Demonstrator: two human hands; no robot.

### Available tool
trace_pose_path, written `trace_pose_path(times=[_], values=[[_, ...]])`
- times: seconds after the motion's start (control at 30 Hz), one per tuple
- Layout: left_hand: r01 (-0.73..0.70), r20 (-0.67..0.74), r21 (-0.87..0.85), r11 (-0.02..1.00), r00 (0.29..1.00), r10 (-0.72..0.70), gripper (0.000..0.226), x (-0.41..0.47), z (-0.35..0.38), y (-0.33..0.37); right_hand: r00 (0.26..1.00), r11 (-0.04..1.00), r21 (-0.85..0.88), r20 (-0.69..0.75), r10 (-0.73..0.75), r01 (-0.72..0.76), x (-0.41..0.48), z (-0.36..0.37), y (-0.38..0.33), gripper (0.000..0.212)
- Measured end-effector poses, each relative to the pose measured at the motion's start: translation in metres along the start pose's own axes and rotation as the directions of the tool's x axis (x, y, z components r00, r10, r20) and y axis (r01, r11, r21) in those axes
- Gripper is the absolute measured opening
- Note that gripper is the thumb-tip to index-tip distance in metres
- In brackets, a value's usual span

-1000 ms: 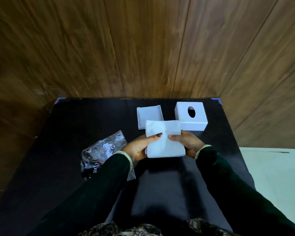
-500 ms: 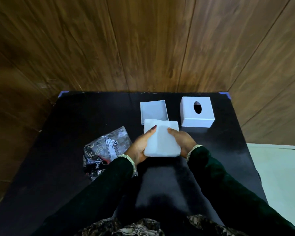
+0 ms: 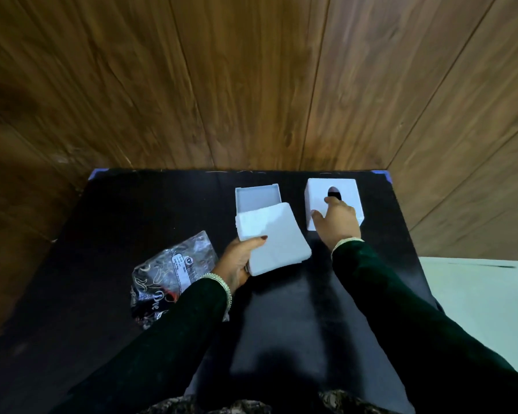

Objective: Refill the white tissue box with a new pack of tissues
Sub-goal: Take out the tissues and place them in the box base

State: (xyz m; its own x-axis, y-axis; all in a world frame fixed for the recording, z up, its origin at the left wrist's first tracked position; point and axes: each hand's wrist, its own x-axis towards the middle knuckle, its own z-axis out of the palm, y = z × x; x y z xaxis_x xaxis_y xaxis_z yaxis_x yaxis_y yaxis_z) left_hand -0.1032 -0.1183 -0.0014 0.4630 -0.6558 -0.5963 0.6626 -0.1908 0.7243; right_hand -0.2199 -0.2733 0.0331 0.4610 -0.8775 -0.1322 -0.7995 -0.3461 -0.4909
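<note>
Left hand (image 3: 237, 268) grip clamped on tissue stack (image 3: 271, 237), lifted off surface (image 3: 117, 234); right hand (image 3: 338, 224) grip open, fingers spread on box cover (image 3: 331, 203); base tray (image 3: 257, 198) just beyond stack, empty; wrapper (image 3: 174, 271) discarded left; loading and closing remain.

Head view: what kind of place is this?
Likely an indoor room corner, home or office unclear: a black table pushed against wood-panelled walls, pale floor at right. On it sit a white tissue box and an empty wrapper.
</note>
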Motion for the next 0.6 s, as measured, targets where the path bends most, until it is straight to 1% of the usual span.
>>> trace_pose_path(times=[0.07, 0.13, 0.27, 0.37, 0.43, 0.47, 0.53, 0.57, 0.6], values=[[-0.006, -0.045, -0.028, 1.000, 0.999, 0.004, 0.015, 0.005, 0.002, 0.001, 0.997, 0.979, -0.200, 0.066, -0.029, 0.042, 0.012, 0.002, 0.001, 0.067], [-0.001, -0.064, -0.050, 0.999, 0.998, -0.003, 0.014, 0.003, 0.000, 0.000, 0.996, 0.942, -0.331, 0.088, -0.030, 0.058, 0.014, 0.008, -0.002, 0.077], [-0.010, -0.085, -0.062, 0.998, 0.996, 0.005, 0.015, -0.002, -0.002, 0.000, 0.999, 0.912, -0.409, 0.049, -0.001, 0.021, 0.021, 0.017, -0.003, 0.077], [-0.017, -0.109, -0.082, 0.996, 0.994, 0.008, 0.025, -0.007, -0.011, 0.001, 0.999, 0.926, -0.377, 0.014, 0.030, -0.023, 0.018, 0.015, -0.005, 0.073], [-0.020, -0.118, -0.095, 0.995, 0.993, 0.009, 0.027, -0.010, -0.018, 0.002, 0.999, 0.963, -0.263, -0.020, 0.048, -0.051, 0.009, 0.011, -0.007, 0.073], [-0.022, -0.118, -0.100, 0.995, 0.993, 0.010, 0.025, -0.012, -0.021, 0.003, 0.997, 0.984, -0.164, -0.047, 0.055, -0.062, 0.004, 0.009, -0.006, 0.074], [-0.035, -0.092, -0.108, 0.993, 0.995, 0.025, 0.025, -0.018, -0.029, 0.004, 0.991, 0.989, 0.130, -0.102, 0.090, -0.077, -0.011, 0.005, -0.003, 0.074], [-0.042, -0.077, -0.114, 0.993, 0.996, 0.034, 0.028, -0.020, -0.033, 0.006, 0.987, 0.945, 0.319, -0.111, 0.115, -0.075, -0.019, 0.003, -0.001, 0.071], [-0.044, -0.060, -0.119, 0.992, 0.997, 0.037, 0.029, -0.023, -0.036, 0.007, 0.984, 0.856, 0.512, -0.104, 0.145, -0.072, -0.027, 0.001, 0.000, 0.064]])
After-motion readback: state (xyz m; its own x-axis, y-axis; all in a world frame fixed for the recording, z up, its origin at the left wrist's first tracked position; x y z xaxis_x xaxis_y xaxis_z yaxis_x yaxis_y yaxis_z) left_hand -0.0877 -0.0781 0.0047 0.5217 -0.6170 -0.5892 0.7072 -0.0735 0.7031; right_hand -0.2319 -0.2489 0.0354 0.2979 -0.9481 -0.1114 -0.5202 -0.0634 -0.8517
